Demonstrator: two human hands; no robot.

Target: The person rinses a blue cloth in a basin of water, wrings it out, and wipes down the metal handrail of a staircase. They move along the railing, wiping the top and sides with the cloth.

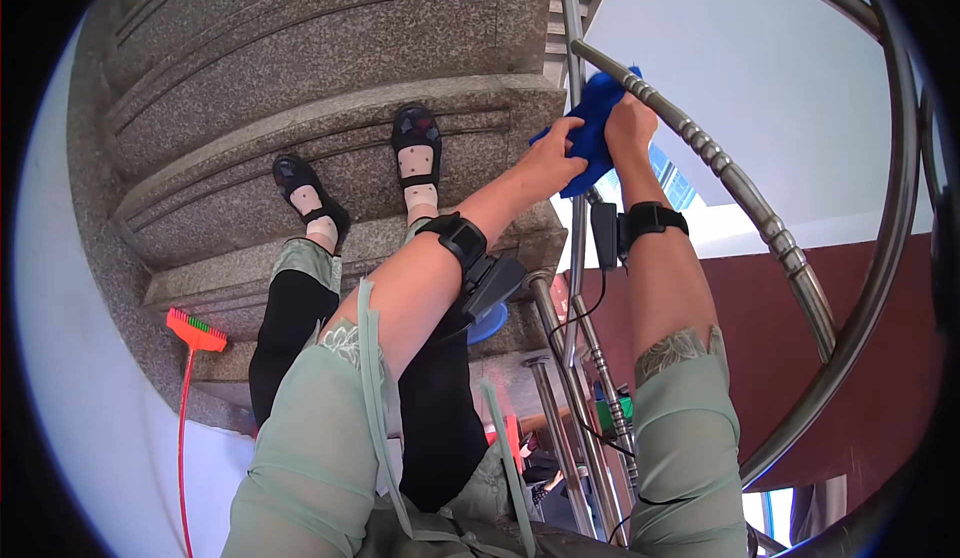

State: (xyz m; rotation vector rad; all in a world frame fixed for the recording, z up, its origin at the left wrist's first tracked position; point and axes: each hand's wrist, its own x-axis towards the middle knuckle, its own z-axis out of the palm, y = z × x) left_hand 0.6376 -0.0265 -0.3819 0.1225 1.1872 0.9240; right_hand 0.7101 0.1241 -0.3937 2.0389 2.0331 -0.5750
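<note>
A blue cloth (592,130) is wrapped against the metal stair railing (690,130), near the top of the view. My left hand (548,165) presses on the cloth's left side, its thumb and fingers spread apart around a fold. On the other side of the railing post, my right hand (630,130) is closed on the cloth, its fingers bent and partly hidden. Both arms reach forward and right, each with a black strapped device at the wrist.
My feet in black shoes (415,138) stand on speckled stone steps (330,48). A red broom (197,332) leans by the left wall. Behind my left forearm shows a blue round object (488,325). A curved metal handrail (905,158) rises at right, and a black cable hangs beside the lower posts.
</note>
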